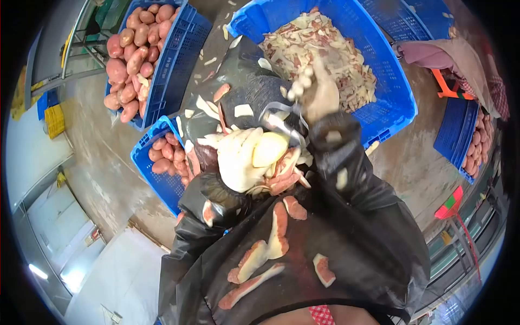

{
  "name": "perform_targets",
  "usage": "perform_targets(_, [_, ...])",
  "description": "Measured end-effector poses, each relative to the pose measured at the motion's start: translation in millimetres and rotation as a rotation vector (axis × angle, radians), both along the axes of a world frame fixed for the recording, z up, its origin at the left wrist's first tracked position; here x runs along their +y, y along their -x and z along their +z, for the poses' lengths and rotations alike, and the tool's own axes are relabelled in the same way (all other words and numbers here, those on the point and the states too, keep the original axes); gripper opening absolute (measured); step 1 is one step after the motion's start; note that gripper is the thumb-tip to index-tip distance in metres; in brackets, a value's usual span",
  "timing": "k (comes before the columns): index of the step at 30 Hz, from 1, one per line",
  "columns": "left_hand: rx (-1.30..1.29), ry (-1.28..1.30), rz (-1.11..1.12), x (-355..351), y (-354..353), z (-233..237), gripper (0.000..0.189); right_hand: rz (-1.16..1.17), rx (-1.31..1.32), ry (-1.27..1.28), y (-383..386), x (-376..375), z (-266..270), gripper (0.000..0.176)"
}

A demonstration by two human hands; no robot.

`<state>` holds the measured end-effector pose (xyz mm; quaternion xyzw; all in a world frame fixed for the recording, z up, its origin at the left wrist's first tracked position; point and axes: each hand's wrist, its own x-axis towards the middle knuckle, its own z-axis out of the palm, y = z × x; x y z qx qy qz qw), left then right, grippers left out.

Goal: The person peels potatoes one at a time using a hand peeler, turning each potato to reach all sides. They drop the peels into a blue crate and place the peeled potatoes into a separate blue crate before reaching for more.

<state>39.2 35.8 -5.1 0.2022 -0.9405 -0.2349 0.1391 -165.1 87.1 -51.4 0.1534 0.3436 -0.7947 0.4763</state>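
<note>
My left hand (236, 158), in a pale glove, is wrapped around a peeled yellow potato (271, 148) above my lap. Strips of red potato peel (283, 172) lie bunched under the potato. To the right, my right hand (320, 96) is closed, slightly blurred, with its fingers around a metal peeler (284, 125). The peeler's shiny end lies just beyond the potato. Part of its handle is hidden by the fingers. Peel pieces cling to my black apron (303, 244) and sleeves.
A big blue crate (398, 89) of peelings stands ahead. Red potatoes (138, 40) fill a blue crate (181, 46) at upper left; a smaller blue crate (142, 154) sits closer. Another crate (448, 130) of potatoes is at right, near a red-handled broom (452, 205).
</note>
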Motion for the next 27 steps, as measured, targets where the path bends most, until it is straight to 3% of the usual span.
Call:
perform_targets(2, [0.04,-0.081,-0.016,-6,-4,-2,0.056,-0.106,-0.168,-0.039,18,3,-9,0.039])
perform_targets(3, [0.073,-0.167,-0.019,-10,-2,-5,0.056,-0.003,-0.184,0.368,16,15,-10,0.042])
perform_targets(5, [0.066,-0.431,-0.04,-9,3,10,0.055,0.077,-0.028,0.448,-23,8,33,0.045])
perform_targets(6, [0.058,-0.536,0.031,-5,1,6,0.055,0.08,-0.073,0.271,-22,-1,32,0.047])
perform_targets(7, [0.058,-0.637,0.102,-2,-1,-1,0.055,-0.029,-0.316,0.177,-10,-10,12,0.049])
perform_targets(8, [0.067,-0.829,0.179,-1,-3,-6,0.062,-0.041,-0.224,0.421,-2,-6,-3,0.05])
perform_targets(9, [0.07,-0.82,0.176,-3,-4,-7,0.062,-0.059,-0.129,0.664,4,-4,-10,0.051])
perform_targets(10, [0.098,-0.971,0.18,-4,-4,-8,0.063,-0.003,-0.157,0.862,0,1,5,0.052])
perform_targets(11, [0.117,-1.132,0.195,-1,-8,-7,0.065,0.053,-0.088,0.887,-13,3,19,0.05])
perform_targets(12, [0.021,-0.853,0.062,-6,-3,2,0.062,0.049,-0.081,0.693,-17,2,20,0.049])
perform_targets(13, [0.021,-0.853,0.057,-6,-2,6,0.062,0.045,-0.059,0.509,-14,-2,19,0.049])
perform_targets(14, [0.034,-1.046,0.112,-5,-1,9,0.06,-0.113,-0.086,0.231,-3,-11,11,0.047])
perform_targets(15, [0.044,-1.239,0.173,-4,-1,11,0.057,-0.178,-0.084,0.253,4,-10,13,0.048])
perform_targets(17, [-0.004,-1.261,0.146,-10,0,10,0.059,0.025,-0.052,0.985,-9,0,17,0.049])
perform_targets(18, [0.006,-1.397,0.138,-9,-2,11,0.061,0.048,0.038,0.848,-27,1,41,0.05])
perform_targets(19, [0.013,-1.534,0.127,-7,-7,13,0.063,0.07,0.074,0.769,-23,-4,31,0.048])
perform_targets(21, [-0.012,-1.422,-0.006,-14,-2,20,0.065,-0.117,-0.072,0.114,15,-24,-3,0.047])
perform_targets(23, [-0.071,-1.205,-0.252,-21,5,24,0.068,-0.162,-0.173,0.203,30,-20,-14,0.045])
perform_targets(24, [0.056,-1.084,-0.269,-19,8,21,0.068,-0.066,-0.32,0.476,25,-16,-1,0.045])
perform_targets(25, [-0.009,-1.606,0.123,-7,-6,21,0.067,0.021,-0.475,0.746,14,-8,8,0.045])
perform_targets(27, [0.338,-1.59,0.163,9,-14,3,0.076,0.059,-0.352,0.701,-8,-10,5,0.043])
